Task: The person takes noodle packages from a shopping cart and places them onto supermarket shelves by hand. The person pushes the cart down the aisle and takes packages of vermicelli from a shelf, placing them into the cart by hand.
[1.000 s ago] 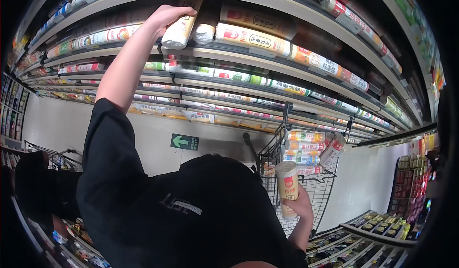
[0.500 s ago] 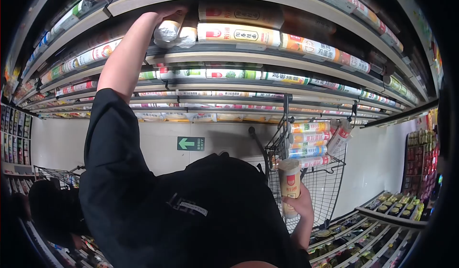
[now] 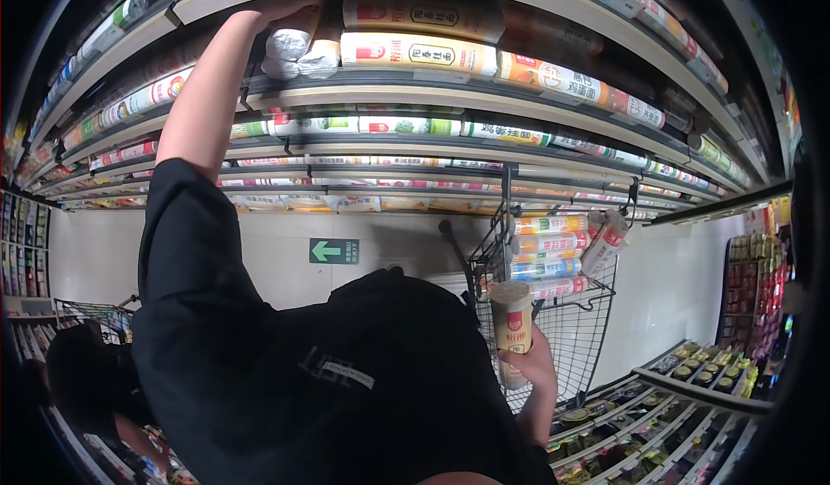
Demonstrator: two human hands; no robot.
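My left hand reaches into the upper shelf, over noodle packs lying end-on. The paper-wrapped end of one noodle pack is just beneath it, with another end-on pack beside that. Shadow and the shelf above hide most of the left fingers, so their grip does not show. Low on the right, my right hand is closed around a cylindrical pack of noodles with a cream wrapper and red label. This pack stands nearly upright at the near left side of the wire shopping cart.
Several noodle packs lie stacked in the cart's far part, with one tilted pack beside them. More noodle packs line the shelves. A green floor sign lies ahead. At lower left are another person and a second cart.
The view has shifted slightly, so shelves and cart sit further left. My left hand has moved a little deeper over the end-on packs. My right hand keeps its hold on the noodle pack.
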